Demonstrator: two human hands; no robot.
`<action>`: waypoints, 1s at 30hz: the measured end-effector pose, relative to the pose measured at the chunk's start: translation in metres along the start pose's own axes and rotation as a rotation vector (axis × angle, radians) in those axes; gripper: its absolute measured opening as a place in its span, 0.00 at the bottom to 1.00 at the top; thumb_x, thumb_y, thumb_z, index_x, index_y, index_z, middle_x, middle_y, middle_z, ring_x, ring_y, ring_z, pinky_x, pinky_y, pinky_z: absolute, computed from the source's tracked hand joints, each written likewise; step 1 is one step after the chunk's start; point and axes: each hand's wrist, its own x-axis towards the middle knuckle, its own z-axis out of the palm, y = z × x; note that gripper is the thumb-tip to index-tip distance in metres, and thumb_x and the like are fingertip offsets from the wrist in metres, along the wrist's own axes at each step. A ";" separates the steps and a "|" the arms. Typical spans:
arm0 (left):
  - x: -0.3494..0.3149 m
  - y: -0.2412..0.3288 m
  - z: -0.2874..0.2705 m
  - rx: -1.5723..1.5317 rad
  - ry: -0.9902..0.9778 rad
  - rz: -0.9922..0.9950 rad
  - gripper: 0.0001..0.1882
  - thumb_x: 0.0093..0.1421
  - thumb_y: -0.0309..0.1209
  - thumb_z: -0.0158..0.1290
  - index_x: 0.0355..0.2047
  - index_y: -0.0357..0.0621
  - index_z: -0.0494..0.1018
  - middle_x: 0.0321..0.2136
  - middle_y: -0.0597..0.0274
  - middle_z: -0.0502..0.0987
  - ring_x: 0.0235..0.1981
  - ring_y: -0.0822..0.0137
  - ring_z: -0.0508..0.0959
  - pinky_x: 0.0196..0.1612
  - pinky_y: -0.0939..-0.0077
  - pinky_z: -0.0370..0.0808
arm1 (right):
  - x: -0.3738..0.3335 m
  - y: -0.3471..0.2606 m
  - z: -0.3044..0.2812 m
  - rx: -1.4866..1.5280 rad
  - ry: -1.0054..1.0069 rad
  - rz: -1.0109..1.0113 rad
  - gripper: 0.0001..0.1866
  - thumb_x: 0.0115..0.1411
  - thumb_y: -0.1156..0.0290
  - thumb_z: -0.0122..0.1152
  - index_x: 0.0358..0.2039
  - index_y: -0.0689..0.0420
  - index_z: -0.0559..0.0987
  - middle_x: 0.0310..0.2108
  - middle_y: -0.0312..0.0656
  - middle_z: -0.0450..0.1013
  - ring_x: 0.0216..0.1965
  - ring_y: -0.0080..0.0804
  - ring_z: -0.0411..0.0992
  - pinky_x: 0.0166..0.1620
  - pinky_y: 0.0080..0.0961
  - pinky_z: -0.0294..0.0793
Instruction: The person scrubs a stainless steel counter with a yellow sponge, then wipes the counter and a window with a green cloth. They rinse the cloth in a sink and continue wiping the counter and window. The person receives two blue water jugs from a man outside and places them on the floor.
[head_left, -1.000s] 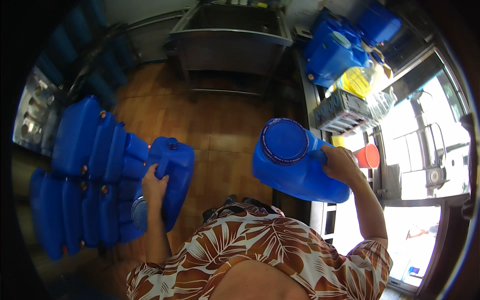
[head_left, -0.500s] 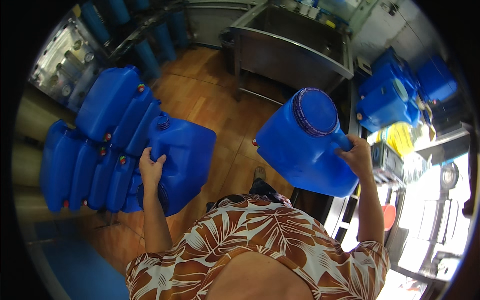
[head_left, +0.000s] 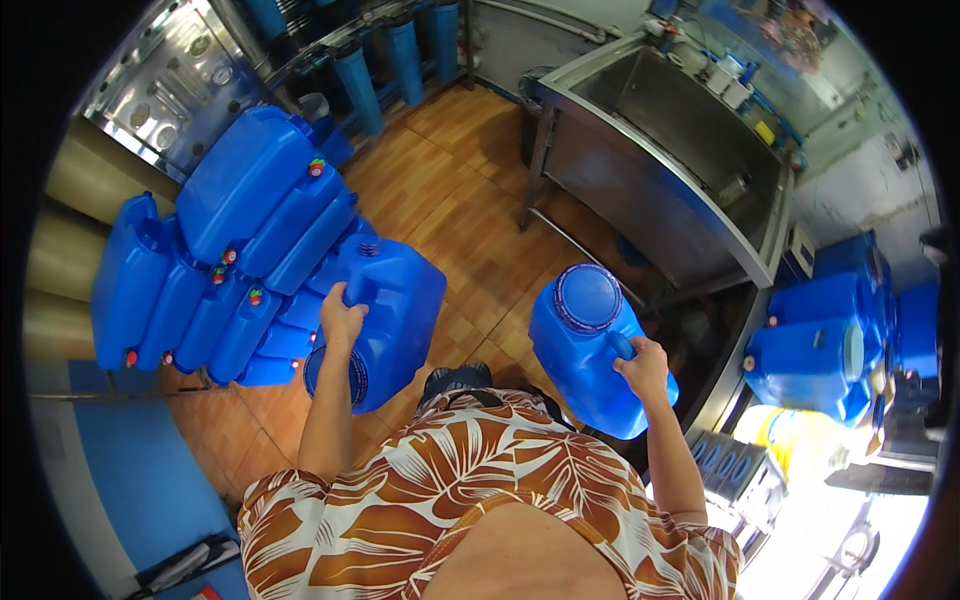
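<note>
The left hand (head_left: 342, 322) grips the handle of a blue jerrycan (head_left: 385, 315), fingers curled tight around it; the can hangs tilted at the person's left side, its round cap facing down toward the camera, just beside the stack of blue jerrycans (head_left: 225, 250). The right hand (head_left: 645, 368) closes around the handle of a second blue jerrycan (head_left: 590, 345), held at the right side with its wide screw lid (head_left: 588, 297) turned upward and the body slanting down behind the wrist. The two carried cans are well apart, with bare floor between them.

Below them runs a wooden plank floor (head_left: 470, 220) in warm orange-brown. The stacked cans lie on their sides in rows, small red taps showing at their ends, against a pale wall on the left. A stainless steel sink (head_left: 670, 170) on thin legs stands ahead to the right, its front edge near the right-hand can. Tall blue filter housings (head_left: 385, 55) line the far wall beside a steel control panel (head_left: 165, 90). More blue jerrycans (head_left: 830, 330) sit at the far right beside a bright window. Open floor stretches between the stack and the sink legs, a clear lane running forward from the person's feet.
</note>
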 end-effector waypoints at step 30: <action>0.261 -0.033 0.374 0.843 -1.265 0.368 0.38 0.41 0.57 0.65 0.51 0.52 0.75 0.56 0.52 0.65 0.62 0.50 0.59 0.58 0.23 0.50 | 0.536 -0.101 0.374 0.108 -0.448 0.074 0.30 0.46 0.76 0.67 0.53 0.59 0.74 0.50 0.49 0.74 0.52 0.42 0.72 0.53 0.35 0.69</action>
